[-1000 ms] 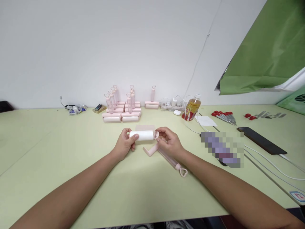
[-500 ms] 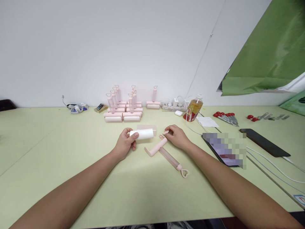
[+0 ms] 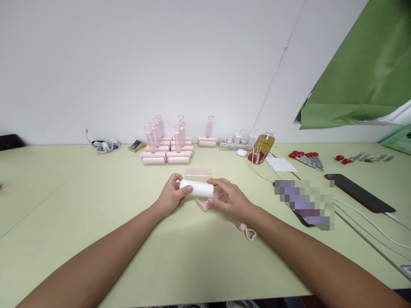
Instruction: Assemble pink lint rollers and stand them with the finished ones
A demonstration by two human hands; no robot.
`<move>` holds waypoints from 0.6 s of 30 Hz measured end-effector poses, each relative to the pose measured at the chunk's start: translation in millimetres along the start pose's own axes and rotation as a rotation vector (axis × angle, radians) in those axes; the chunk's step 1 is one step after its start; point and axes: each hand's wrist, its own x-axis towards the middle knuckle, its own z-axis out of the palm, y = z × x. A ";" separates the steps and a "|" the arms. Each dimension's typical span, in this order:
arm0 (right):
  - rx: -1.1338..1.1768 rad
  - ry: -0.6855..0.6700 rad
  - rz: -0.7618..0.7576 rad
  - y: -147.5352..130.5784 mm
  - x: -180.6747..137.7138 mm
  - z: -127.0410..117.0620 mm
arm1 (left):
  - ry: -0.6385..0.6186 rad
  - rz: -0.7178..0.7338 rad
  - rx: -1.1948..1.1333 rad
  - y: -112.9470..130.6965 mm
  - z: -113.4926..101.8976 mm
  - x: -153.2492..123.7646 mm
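Note:
My left hand point(image 3: 171, 195) is closed round the left end of a white lint roller refill point(image 3: 201, 188), thumb on its near side. My right hand point(image 3: 229, 198) is at the refill's right end, its fingers and thumb curved about that end; any small part inside them is hidden. Below lies a pink lint roller handle point(image 3: 203, 205), mostly covered by my right hand, with its heart-shaped loop point(image 3: 250, 234) showing beyond the wrist. Just behind the refill, a translucent pink cover point(image 3: 198, 173) rests on the table.
Assembled pink lint rollers point(image 3: 178, 160) stand in rows near the wall. A power strip point(image 3: 229, 144) and a drink bottle point(image 3: 261, 147) are at the back right. Farther right lie a phone point(image 3: 303, 205), a black power bank point(image 3: 359, 192), cables and red-ended tools point(image 3: 306, 159).
My right hand, which pinched a small pink piece beside the handle, has moved left and down to the refill's right end. The refill has shifted slightly right and nearer.

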 end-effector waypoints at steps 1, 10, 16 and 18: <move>-0.003 -0.004 -0.001 -1.9 -0.1 2.7 | -0.004 0.005 0.008 -0.5 0.0 0.1; 0.025 0.048 0.022 4.8 -0.9 9.1 | 0.025 0.024 0.011 -2.4 1.2 0.2; 0.133 0.150 0.034 5.3 -1.8 12.2 | -0.036 -0.014 -0.011 0.3 1.4 0.0; 0.226 0.224 0.051 7.9 -1.7 15.3 | -0.018 -0.046 -0.054 1.2 1.4 1.2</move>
